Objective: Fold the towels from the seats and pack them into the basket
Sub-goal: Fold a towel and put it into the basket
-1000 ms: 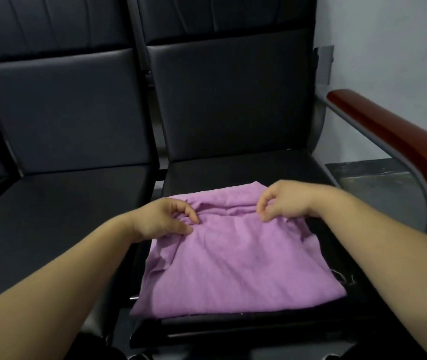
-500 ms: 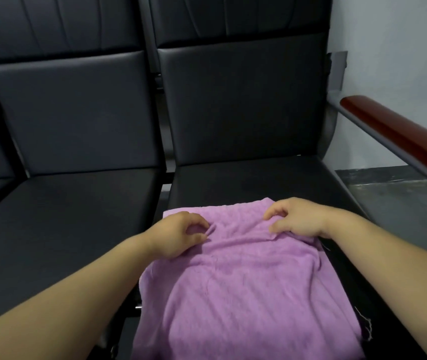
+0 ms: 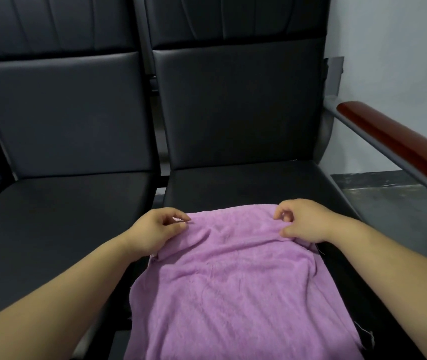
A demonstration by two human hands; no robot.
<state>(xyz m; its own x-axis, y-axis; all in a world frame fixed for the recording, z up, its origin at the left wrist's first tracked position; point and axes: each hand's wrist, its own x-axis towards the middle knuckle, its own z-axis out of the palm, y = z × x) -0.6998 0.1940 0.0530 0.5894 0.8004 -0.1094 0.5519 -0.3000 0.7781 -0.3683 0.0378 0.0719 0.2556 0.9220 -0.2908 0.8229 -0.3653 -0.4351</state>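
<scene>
Pinching towel (image 3: 233, 294) far edge; left hand (image 3: 152, 229), right hand (image 3: 303, 220) fingers (image 3: 285, 205) slid outward to corners. Flatter now, fold next.

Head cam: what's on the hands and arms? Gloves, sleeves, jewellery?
Nothing worn that shows. Left hand and right hand are bare: no gloves, rings or watch visible. Left forearm and right forearm are uncovered to the frame edge, no sleeves in view.

Purple terry towel (image 3: 233, 294) spread over the front of the black seat (image 3: 246, 185) right of centre, filling the lower middle of the frame and cut off by its bottom edge. Far edge bunched into soft ridges; loose threads at lower right.
</scene>
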